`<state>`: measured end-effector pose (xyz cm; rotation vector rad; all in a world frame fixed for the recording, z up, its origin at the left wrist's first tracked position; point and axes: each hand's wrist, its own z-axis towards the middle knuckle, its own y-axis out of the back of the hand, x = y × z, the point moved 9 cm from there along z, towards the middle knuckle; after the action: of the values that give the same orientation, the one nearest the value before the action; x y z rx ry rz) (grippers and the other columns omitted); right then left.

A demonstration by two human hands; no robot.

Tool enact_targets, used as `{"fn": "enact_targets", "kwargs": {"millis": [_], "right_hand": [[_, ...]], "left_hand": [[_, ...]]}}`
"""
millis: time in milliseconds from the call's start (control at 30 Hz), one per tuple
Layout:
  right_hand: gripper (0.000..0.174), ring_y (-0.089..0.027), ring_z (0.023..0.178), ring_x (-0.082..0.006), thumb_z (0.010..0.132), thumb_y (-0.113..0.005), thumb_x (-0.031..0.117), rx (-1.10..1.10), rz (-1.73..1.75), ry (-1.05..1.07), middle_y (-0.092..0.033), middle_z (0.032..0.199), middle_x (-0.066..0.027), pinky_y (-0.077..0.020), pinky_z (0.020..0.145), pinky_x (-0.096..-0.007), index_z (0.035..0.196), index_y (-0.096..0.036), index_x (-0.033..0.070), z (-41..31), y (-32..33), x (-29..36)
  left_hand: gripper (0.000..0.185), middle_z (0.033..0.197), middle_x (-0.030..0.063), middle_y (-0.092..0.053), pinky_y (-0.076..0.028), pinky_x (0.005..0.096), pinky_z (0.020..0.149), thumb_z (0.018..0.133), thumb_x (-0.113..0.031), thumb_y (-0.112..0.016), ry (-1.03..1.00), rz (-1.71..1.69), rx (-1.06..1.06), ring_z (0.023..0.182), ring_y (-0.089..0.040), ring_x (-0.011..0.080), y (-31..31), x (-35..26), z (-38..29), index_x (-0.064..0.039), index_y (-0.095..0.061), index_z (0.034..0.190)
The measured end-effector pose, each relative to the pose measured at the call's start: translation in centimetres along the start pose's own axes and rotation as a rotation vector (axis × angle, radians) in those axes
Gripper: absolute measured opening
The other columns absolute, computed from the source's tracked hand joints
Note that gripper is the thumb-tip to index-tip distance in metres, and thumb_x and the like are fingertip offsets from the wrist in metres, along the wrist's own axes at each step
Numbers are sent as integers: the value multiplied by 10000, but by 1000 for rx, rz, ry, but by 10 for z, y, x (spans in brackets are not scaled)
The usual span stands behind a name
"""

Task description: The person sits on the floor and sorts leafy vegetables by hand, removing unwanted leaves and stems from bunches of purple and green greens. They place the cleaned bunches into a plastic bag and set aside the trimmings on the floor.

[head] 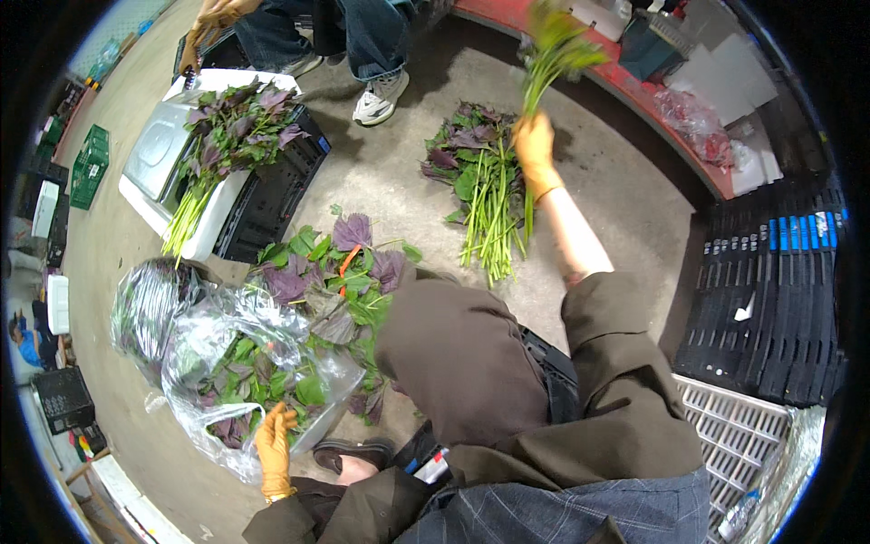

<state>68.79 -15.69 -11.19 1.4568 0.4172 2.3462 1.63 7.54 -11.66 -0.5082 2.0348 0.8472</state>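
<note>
My right hand [535, 153], in an orange-tan glove, grips a bunch of green stems [540, 81]; its far end is blurred. Below and left of it, a pile of purple-and-green leafy stalks [486, 204] lies on the concrete floor, with stems towards me. My gloved left hand [274, 445] is at the mouth of a clear plastic bag [211, 408], fingers somewhat apart, no object visible in them. Inside the bag are loose green and purple leaves [258, 370]. More leaves [367, 272] are heaped beyond it, with an orange strip [350, 260] among them.
Another person's jeans [374, 34] and gloved hand [211, 30] are at the top. Before them, a leafy bunch [238, 132] rests across a white container [146, 177] and black crate [272, 197]. A red platform [652, 112] and stacked black crates [761, 299] stand right.
</note>
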Motion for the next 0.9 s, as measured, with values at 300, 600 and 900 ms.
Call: {"fn": "enact_targets", "kwargs": {"millis": [300,600,900], "right_hand": [[314,-584,614,-302,859,-469,250,452,152,-907,-578,747,-179,-461,483,-402,1053,-454,4,-187,-87,-203],[492,-517,920,-379,755,-577,177,769,-416,265,-535,1010,-223,-426,780,-413,1170,-383,-3,-202,81,8],[124,-573,643,-352,739,-583,132,918,-816,-198,-564,713,-240,-441,548,-407,724,-549,14,-371,385,27]], "left_hand": [[368,928,107,-589,-433,244,722,886,-223,-475,122,-26,92,770,-547,131,-17,14,17,52,-469,1131],[356,942,99,-595,-425,237,735,881,-205,-486,11,34,149,798,-536,126,-34,-17,10,59,-484,1121],[285,861,158,-610,-446,280,673,823,-158,-532,-195,44,102,749,-590,200,-33,-72,5,24,-557,1041]]}}
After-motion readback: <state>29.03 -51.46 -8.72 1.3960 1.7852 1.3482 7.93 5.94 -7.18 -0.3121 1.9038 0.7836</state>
